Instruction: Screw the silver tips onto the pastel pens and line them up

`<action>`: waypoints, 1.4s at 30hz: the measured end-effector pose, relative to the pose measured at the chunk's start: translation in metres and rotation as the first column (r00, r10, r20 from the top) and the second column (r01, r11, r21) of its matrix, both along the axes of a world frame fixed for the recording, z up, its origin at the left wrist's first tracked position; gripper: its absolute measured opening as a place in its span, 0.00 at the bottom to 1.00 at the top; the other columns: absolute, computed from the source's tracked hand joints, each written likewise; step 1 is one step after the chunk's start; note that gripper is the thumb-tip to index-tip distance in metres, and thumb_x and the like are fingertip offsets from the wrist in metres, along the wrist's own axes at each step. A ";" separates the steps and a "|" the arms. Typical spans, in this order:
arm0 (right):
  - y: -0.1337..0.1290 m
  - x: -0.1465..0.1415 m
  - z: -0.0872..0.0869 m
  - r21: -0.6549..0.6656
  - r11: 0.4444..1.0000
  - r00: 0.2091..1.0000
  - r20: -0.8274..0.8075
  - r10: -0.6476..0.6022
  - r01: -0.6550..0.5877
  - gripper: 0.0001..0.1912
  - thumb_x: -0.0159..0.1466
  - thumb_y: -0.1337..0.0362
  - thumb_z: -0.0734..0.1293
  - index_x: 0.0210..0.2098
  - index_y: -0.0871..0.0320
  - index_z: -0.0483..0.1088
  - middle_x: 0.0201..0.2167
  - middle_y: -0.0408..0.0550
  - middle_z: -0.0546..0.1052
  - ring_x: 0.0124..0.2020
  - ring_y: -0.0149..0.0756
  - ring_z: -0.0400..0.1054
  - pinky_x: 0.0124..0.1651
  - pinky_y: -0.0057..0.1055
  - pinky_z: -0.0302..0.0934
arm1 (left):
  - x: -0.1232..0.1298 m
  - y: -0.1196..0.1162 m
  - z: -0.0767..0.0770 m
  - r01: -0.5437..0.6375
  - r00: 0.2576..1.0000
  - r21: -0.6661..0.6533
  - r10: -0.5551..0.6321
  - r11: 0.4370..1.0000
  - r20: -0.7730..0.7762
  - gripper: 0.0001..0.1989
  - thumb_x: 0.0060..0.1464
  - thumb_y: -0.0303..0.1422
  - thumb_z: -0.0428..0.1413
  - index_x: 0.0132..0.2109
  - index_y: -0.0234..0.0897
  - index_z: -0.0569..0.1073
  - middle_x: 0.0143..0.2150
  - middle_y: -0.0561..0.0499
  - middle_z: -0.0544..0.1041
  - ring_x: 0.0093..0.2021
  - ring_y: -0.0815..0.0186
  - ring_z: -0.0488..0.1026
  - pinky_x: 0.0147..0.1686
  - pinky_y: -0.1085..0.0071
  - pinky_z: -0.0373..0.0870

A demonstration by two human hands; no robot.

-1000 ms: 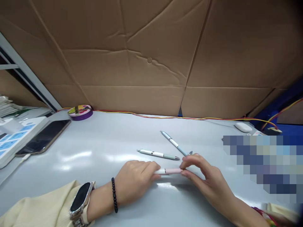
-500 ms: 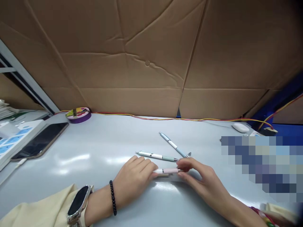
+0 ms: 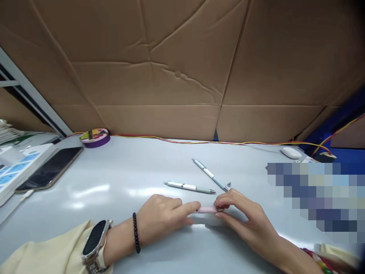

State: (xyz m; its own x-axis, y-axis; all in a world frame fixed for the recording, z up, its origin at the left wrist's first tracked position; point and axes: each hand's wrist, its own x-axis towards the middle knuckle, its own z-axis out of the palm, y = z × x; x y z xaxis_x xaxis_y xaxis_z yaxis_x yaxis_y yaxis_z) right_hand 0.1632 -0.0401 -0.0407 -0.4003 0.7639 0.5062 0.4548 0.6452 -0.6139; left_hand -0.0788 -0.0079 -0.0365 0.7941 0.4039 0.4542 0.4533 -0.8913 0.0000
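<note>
Between my two hands, just above the table, is a pink and white pen (image 3: 207, 209). My left hand (image 3: 167, 214) is closed round its white end, the index finger reaching along the barrel; most of that end is hidden. At the tip, my right hand (image 3: 239, 215) pinches the pen between thumb and fingers. Just beyond lies a green and white pen (image 3: 190, 187), flat on the table with its tip to the right. A blue and white pen (image 3: 209, 174) lies slantwise farther back, its tip close to my right fingers. A small grey piece (image 3: 229, 184) rests near that tip.
On the left are a phone (image 3: 51, 169), a white power strip (image 3: 21, 167) and a purple roll of tape (image 3: 95, 138). Thin red and yellow wires (image 3: 182, 142) run along the back edge below a cardboard wall (image 3: 159, 87). A white mouse (image 3: 291, 153) sits at the back right.
My left hand's index finger has stretched forward along the pen and the white part is more covered. My right hand still pinches the tip. The two lying pens have stayed put.
</note>
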 end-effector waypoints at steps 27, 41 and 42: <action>-0.011 0.005 0.009 0.369 0.919 0.990 0.053 0.128 -0.139 0.11 0.63 0.76 0.61 0.41 0.59 0.71 0.32 0.51 0.79 0.33 0.36 0.74 0.34 0.31 0.70 | 0.003 -0.008 0.009 0.098 0.993 -0.114 -0.089 0.989 0.081 0.17 0.68 0.33 0.36 0.42 0.35 0.69 0.28 0.51 0.74 0.24 0.68 0.69 0.22 0.74 0.63; -0.012 0.001 0.011 0.365 0.913 0.983 0.078 0.164 -0.181 0.12 0.59 0.76 0.67 0.42 0.59 0.68 0.27 0.48 0.78 0.27 0.33 0.70 0.30 0.30 0.68 | -0.002 -0.006 0.000 0.162 0.987 -0.012 -0.162 0.987 -0.021 0.17 0.66 0.28 0.42 0.58 0.49 0.58 0.34 0.56 0.73 0.20 0.71 0.65 0.20 0.76 0.60; -0.012 0.001 0.010 0.364 0.912 0.982 0.078 0.171 -0.188 0.12 0.60 0.76 0.67 0.42 0.59 0.68 0.27 0.48 0.78 0.27 0.33 0.70 0.30 0.30 0.68 | -0.002 -0.007 -0.001 0.172 0.984 -0.001 -0.172 0.985 -0.038 0.19 0.65 0.27 0.43 0.59 0.51 0.58 0.33 0.56 0.72 0.20 0.71 0.64 0.19 0.76 0.59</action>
